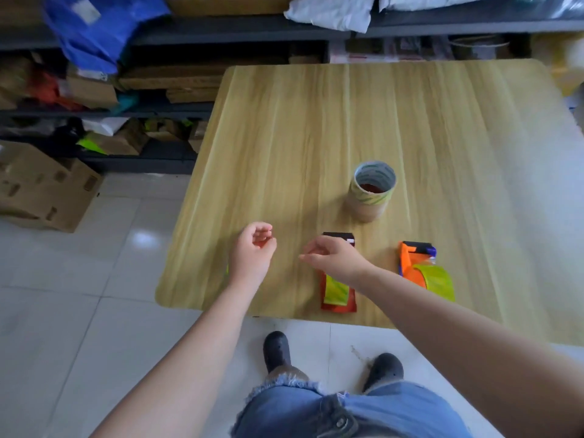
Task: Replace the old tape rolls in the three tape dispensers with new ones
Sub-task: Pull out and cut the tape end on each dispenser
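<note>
On a light wooden bench (284, 137), two orange tape dispensers, one centre-near (338, 292) and one right (420, 270), appear loaded with yellow-green tape. A stack of tape rolls (371, 194) stands beyond. Left hand (252, 251) and right hand (331, 256) hover with loosely curled, empty fingers. A third dispenser is not clearly visible.

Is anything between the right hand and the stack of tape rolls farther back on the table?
Nothing visible. The right hand hovers above the red dispenser, and only bare table lies between it and the stack of tape rolls. The orange dispenser sits off to the right.
</note>
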`<state>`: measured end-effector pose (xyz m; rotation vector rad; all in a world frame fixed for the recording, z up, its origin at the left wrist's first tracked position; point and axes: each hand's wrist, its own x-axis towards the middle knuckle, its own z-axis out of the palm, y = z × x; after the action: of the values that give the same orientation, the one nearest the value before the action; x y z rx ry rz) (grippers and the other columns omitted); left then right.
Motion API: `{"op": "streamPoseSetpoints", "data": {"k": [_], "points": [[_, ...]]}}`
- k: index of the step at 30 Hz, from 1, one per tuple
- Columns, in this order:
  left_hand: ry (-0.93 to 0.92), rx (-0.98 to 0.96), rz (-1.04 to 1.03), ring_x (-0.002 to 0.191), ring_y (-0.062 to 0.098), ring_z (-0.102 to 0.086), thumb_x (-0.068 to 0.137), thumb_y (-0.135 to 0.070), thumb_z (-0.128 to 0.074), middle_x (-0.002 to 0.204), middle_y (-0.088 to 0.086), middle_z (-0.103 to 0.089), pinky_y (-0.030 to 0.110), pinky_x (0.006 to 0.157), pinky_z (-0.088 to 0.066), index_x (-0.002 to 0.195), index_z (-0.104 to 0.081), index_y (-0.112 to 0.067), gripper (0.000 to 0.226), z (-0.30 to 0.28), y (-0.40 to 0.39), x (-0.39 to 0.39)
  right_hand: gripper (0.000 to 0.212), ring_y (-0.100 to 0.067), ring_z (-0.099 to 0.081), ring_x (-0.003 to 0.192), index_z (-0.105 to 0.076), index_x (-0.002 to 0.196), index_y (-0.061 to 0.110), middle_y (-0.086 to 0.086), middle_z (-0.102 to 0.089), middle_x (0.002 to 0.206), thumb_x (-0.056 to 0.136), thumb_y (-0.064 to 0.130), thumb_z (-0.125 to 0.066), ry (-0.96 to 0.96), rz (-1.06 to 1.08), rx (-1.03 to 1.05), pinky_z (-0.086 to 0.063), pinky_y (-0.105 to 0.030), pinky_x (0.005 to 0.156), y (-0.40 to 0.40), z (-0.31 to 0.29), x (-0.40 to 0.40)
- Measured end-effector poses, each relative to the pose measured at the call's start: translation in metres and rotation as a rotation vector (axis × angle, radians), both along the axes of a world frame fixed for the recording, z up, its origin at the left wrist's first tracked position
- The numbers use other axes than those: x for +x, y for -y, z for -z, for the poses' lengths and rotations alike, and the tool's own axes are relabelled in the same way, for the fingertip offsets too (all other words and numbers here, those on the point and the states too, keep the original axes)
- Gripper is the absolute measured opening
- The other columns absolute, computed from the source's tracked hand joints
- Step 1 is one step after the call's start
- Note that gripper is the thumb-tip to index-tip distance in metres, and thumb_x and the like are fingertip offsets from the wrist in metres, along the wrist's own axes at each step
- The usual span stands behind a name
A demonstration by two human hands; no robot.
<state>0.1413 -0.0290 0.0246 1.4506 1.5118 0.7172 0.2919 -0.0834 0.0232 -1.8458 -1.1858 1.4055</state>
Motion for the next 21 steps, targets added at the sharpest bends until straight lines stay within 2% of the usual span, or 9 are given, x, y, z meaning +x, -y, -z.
{"op": "streamPoseSetpoints", "data": {"k": [1,5,9,11,14,16,18,19,21], "points": [[-0.023,-0.009,-0.004,0.081,0.002,-0.054,0.082,0.000,-0.059,0.085,-0.010,-0.057,0.007,0.066,-0.040,0.093,-0.058,-0.016,0.019,0.001,-0.007,-0.015,0.011,-0.004,-0.051,0.069,-0.062,0.092,0.016,0.007,-0.058,0.076,0.086,0.024,-0.065,-0.033,0.046,-0.054,-0.042,-0.018,0.062,-0.007,0.003,-0.012],[-0.105,-0.112,0.013,0.095,0.017,-0.055,0.081,-0.011,-0.067,0.102,0.003,-0.057,0.024,0.081,-0.040,0.100,-0.056,-0.014,0.022,0.018,-0.037,-0.067,0.028,-0.011,-0.055,0.071,-0.062,0.107,0.008,-0.002,-0.063,0.091,0.090,0.030,-0.059,-0.129,0.223,-0.232,-0.043,-0.023,0.061,-0.039,0.016,-0.048],[-0.149,-0.344,0.069,0.096,0.018,-0.052,0.082,-0.029,-0.068,0.112,0.004,-0.054,0.026,0.081,-0.039,0.117,-0.051,-0.012,0.043,0.034,-0.051,-0.085,0.027,-0.013,-0.053,0.067,-0.060,0.098,0.009,-0.003,-0.060,0.088,0.089,0.035,-0.058,-0.201,0.435,-0.383,-0.040,-0.023,0.056,-0.065,0.031,-0.066],[-0.127,-0.461,0.101,0.097,0.017,-0.052,0.081,-0.035,-0.069,0.112,0.003,-0.054,0.026,0.080,-0.039,0.117,-0.050,-0.012,0.047,0.039,-0.054,-0.085,0.029,-0.015,-0.052,0.069,-0.061,0.094,0.008,-0.003,-0.060,0.087,0.087,0.036,-0.060,-0.196,0.492,-0.425,-0.039,-0.024,0.056,-0.076,0.039,-0.073],[-0.108,-0.593,0.135,0.097,0.020,-0.057,0.075,-0.040,-0.074,0.109,0.004,-0.057,0.031,0.082,-0.047,0.110,-0.048,-0.014,0.051,0.048,-0.056,-0.082,0.030,-0.015,-0.048,0.065,-0.063,0.089,0.008,-0.002,-0.057,0.078,0.086,0.038,-0.061,-0.181,0.513,-0.492,-0.037,-0.025,0.057,-0.092,0.046,-0.081],[-0.132,-0.657,0.128,0.103,0.023,-0.057,0.068,-0.044,-0.078,0.111,0.004,-0.057,0.036,0.090,-0.047,0.110,-0.046,-0.014,0.061,0.053,-0.058,-0.081,0.030,-0.014,-0.044,0.062,-0.061,0.081,0.010,0.000,-0.053,0.073,0.086,0.040,-0.061,-0.161,0.478,-0.550,-0.036,-0.024,0.056,-0.101,0.048,-0.086],[-0.118,-0.737,0.108,0.103,0.024,-0.058,0.057,-0.048,-0.083,0.110,0.004,-0.060,0.037,0.092,-0.046,0.110,-0.050,-0.011,0.073,0.054,-0.058,-0.080,0.032,-0.013,-0.040,0.058,-0.061,0.081,0.011,0.001,-0.053,0.072,0.084,0.043,-0.062,-0.155,0.437,-0.613,-0.033,-0.024,0.053,-0.108,0.051,-0.089],[-0.090,-0.774,0.117,0.102,0.026,-0.061,0.053,-0.047,-0.084,0.107,0.005,-0.064,0.039,0.093,-0.048,0.107,-0.056,-0.011,0.071,0.056,-0.058,-0.080,0.032,-0.013,-0.038,0.056,-0.062,0.084,0.012,0.001,-0.053,0.072,0.082,0.043,-0.064,-0.160,0.424,-0.644,-0.031,-0.023,0.052,-0.112,0.054,-0.091],[-0.012,-0.806,0.140,0.098,0.030,-0.065,0.059,-0.035,-0.084,0.100,0.009,-0.070,0.042,0.094,-0.049,0.095,-0.066,-0.013,0.046,0.059,-0.055,-0.079,0.028,-0.013,-0.034,0.053,-0.061,0.085,0.012,0.000,-0.052,0.074,0.079,0.039,-0.068,-0.137,0.396,-0.689,-0.029,-0.024,0.049,-0.117,0.055,-0.094]]}}
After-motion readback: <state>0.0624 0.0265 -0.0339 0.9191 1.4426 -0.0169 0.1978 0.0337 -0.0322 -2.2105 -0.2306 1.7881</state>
